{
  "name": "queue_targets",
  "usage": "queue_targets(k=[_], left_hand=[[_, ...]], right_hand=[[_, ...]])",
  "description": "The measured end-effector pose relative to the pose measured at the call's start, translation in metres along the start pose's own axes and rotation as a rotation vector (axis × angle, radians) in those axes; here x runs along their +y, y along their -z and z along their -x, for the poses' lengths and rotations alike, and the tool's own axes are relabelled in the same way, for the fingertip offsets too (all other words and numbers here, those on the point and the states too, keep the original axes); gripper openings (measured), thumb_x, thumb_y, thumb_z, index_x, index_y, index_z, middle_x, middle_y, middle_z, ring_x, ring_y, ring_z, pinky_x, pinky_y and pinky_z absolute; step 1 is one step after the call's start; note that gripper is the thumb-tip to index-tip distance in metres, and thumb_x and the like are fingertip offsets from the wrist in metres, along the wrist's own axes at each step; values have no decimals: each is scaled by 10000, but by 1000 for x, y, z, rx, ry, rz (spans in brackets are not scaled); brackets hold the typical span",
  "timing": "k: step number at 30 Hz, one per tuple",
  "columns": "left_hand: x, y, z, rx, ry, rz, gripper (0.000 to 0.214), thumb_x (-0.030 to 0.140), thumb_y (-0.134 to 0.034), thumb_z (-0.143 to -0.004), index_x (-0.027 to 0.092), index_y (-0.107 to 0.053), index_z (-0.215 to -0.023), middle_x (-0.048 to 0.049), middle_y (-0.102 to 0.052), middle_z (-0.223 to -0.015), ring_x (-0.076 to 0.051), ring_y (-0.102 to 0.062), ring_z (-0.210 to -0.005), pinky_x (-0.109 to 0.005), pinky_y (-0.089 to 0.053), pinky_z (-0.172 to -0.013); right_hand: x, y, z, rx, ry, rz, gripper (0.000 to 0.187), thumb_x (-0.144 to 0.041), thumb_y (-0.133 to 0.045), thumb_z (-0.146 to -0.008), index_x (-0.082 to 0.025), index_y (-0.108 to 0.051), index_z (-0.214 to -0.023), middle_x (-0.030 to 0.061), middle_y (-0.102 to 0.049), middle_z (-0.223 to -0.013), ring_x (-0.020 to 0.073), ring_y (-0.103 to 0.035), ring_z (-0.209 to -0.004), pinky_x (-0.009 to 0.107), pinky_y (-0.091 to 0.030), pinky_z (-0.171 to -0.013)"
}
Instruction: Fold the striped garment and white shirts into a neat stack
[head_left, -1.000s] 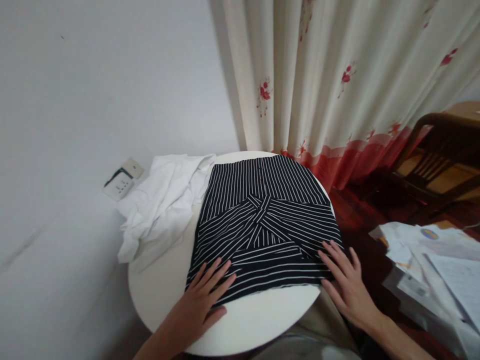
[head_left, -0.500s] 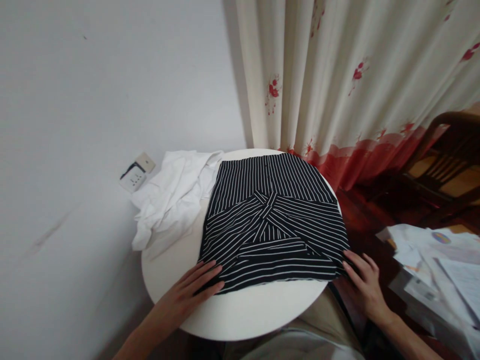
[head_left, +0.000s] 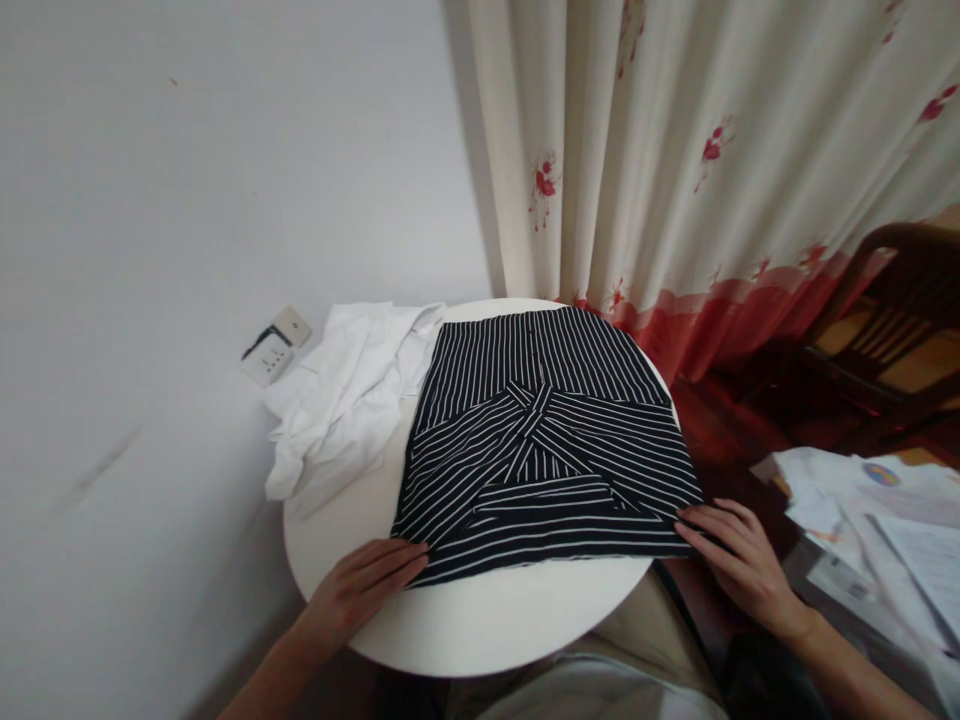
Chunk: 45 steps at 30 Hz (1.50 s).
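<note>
A black garment with white stripes (head_left: 544,445) lies folded flat on a round white table (head_left: 465,620), its sleeves crossed over the middle. My left hand (head_left: 364,585) rests flat on the table with its fingertips at the garment's near left corner. My right hand (head_left: 739,560) lies at the near right corner, fingers stretched out and touching the fabric's edge. Neither hand holds anything.
A crumpled white cloth (head_left: 341,395) lies on the table's far left, against the white wall with a socket (head_left: 271,350). A flowered curtain (head_left: 675,160) hangs behind. A wooden chair (head_left: 892,330) and a pile of papers (head_left: 877,510) are at the right.
Both hands have slid outward and toward me, from on top of the garment to its near corners. The view has shifted slightly, and the garment lies flatter.
</note>
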<state>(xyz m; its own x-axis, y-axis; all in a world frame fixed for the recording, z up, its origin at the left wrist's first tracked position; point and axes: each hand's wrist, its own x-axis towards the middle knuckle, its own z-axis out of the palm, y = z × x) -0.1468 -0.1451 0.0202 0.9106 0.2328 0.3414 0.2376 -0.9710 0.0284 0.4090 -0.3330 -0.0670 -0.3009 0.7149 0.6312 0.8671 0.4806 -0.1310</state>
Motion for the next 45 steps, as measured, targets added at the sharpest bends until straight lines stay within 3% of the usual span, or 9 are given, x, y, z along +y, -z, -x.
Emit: queue_targets(k=[5,12,17,22,26,30,33,39,45], left_hand=[[6,9,-4,6,38,77,454,197,-377,-1075,264,-452,-1518,-46,-741,-1203,-150,-671,-1112,-250,-573,-972],[24,35,-4,-93,163,295,386,216,-432,-1051,307,-623,-1374,-66,-760,-1073,-191,-690,-1013,-276,-589,-895],[35,56,-10,-157,344,561,293,348,-486,-1034,305,-751,-1151,-57,-764,-930,-192,-714,-830,-255,-588,-720],[26,78,-39,-237,518,737,323,496,-588,-959,263,-800,-886,-21,-719,-716,-171,-665,-660,-259,-550,-659],[-12,76,-61,-113,758,739,358,565,-719,-800,214,-789,-792,-40,-734,-744,-219,-686,-729,-297,-564,-705],[-59,51,-85,-3,1097,910,446,600,-776,-703,171,-768,-827,-67,-758,-818,-260,-689,-789,-348,-577,-714],[-86,29,-108,13,1229,1131,430,552,-791,-729,152,-753,-884,-76,-765,-855,-237,-697,-788,-348,-571,-734],[-121,-6,-134,-93,1260,1157,436,543,-790,-725,132,-737,-858,-95,-763,-857,-226,-690,-770,-340,-543,-729],[-131,-13,-135,-138,1167,787,481,646,-684,-744,166,-682,-699,-27,-691,-680,-224,-625,-691,-315,-461,-658]], right_hand=[[2,22,-14,-48,-6,-109,557,-96,-498,-974,-275,-474,-1501,73,-730,-1222,211,-669,-1141,410,-515,-970],[-9,79,-50,-242,-32,-232,408,-142,-556,-948,-299,-651,-1312,40,-764,-1090,203,-726,-976,330,-584,-873],[-7,104,-56,-277,-246,-281,182,-345,-648,-933,-333,-771,-1066,24,-787,-955,228,-747,-844,314,-618,-754],[3,113,-95,-440,-559,-532,318,-543,-639,-905,-270,-802,-922,65,-767,-835,235,-701,-733,317,-577,-661],[23,101,-141,-493,-749,-714,480,-660,-675,-823,-193,-750,-746,55,-698,-709,193,-613,-667,283,-507,-612],[54,71,-173,-442,-1013,-980,500,-666,-761,-724,-172,-686,-711,29,-660,-673,155,-580,-607,260,-460,-565],[80,41,-188,-416,-1160,-1094,465,-609,-817,-677,-171,-669,-727,31,-674,-689,155,-602,-606,272,-485,-594],[123,-9,-197,-516,-1240,-1027,402,-507,-865,-625,-169,-653,-671,25,-669,-653,152,-595,-595,272,-470,-575],[131,-20,-196,-556,-1045,-763,449,-586,-772,-694,-166,-645,-599,-15,-579,-553,114,-474,-534,258,-353,-524]])
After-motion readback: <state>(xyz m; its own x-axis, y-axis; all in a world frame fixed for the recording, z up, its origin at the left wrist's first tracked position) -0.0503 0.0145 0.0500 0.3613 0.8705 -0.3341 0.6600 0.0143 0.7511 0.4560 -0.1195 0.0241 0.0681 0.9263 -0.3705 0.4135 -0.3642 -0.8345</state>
